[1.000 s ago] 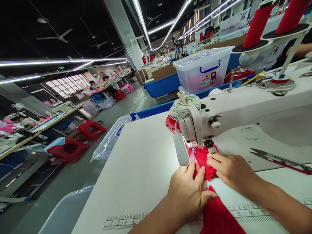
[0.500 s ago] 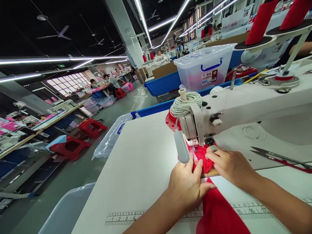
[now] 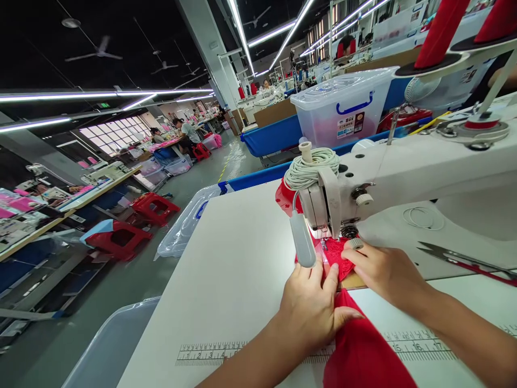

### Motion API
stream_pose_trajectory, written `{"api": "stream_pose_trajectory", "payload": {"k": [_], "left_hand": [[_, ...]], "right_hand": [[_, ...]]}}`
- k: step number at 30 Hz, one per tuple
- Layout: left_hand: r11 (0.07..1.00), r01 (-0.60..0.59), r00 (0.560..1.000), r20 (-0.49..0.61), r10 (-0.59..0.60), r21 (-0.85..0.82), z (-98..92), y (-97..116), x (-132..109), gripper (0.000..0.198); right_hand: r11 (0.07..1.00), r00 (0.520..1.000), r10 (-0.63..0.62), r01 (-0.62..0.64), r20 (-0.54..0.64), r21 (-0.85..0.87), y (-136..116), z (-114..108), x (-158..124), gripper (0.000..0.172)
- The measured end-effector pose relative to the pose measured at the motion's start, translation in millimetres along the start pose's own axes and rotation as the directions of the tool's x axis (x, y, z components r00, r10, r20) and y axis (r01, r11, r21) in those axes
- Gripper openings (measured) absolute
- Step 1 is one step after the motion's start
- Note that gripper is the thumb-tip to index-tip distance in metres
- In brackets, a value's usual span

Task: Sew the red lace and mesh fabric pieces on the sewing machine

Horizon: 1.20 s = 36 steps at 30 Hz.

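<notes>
Under the needle area of a white sewing machine (image 3: 388,161) lies a piece of red lace fabric (image 3: 337,258). My left hand (image 3: 309,302) rests on the left side of the lace, fingers stretched forward and thumb spread out sideways over a smooth red cloth (image 3: 359,350). That cloth hangs toward me across the table. At the lace's right edge, my right hand (image 3: 383,269) has thumb and fingers closed on the fabric, close by the machine's knob. A grey lamp head (image 3: 302,240) hides part of the left fingertips' surroundings.
Thread snips (image 3: 468,261) lie right of my right hand. A printed ruler (image 3: 210,353) runs along the table's front. Red thread cones (image 3: 440,35) stand above the machine. Behind are a clear lidded box (image 3: 319,113) and blue bins; red stools (image 3: 117,240) stand left, with people working farther off.
The lace has edged slightly forward under the machine, its near tip now closer to the needle. Both hands keep nearly the same pose. The whole view has shifted a little.
</notes>
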<state>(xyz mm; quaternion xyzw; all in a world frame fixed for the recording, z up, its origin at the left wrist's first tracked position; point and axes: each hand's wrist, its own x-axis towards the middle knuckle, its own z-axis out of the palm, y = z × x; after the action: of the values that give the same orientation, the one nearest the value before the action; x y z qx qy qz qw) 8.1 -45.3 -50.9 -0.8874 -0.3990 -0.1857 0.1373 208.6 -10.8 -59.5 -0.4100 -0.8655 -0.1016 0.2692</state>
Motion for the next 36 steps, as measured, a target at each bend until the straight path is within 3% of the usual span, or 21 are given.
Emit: {"api": "stream_pose_trajectory", "payload": {"k": [12,19,24,31,36], "left_hand": [[0.998,0.036,0.999,-0.006,-0.036,0.058,0.1,2.1,-1.4,0.092],[0.999,0.052,0.998,-0.02,-0.052,-0.007,-3.5,5.7,3.8,0.098],[0.999,0.011,0.997,-0.078,-0.015,-0.051,-4.4,7.6,5.8,0.101],[0.999,0.003,1.0,-0.023,-0.003,-0.038,-6.5,8.6,3.9,0.097],[1.0,0.007,0.998,-0.063,-0.008,-0.006,-2.8,7.6,3.5,0.094]], "right_hand": [[0.997,0.999,0.021,-0.023,-0.03,-0.07,3.6,1.5,1.1,0.03],[0.989,0.991,-0.13,0.132,-0.034,0.072,-2.4,-2.6,0.6,0.034],[0.992,0.994,-0.104,0.107,-0.038,0.069,-1.0,2.1,-0.9,0.033],[0.993,0.995,-0.096,0.094,0.022,0.076,0.4,1.5,-0.9,0.03],[0.994,0.996,-0.088,0.087,0.004,0.071,-0.8,1.9,0.5,0.028]]}}
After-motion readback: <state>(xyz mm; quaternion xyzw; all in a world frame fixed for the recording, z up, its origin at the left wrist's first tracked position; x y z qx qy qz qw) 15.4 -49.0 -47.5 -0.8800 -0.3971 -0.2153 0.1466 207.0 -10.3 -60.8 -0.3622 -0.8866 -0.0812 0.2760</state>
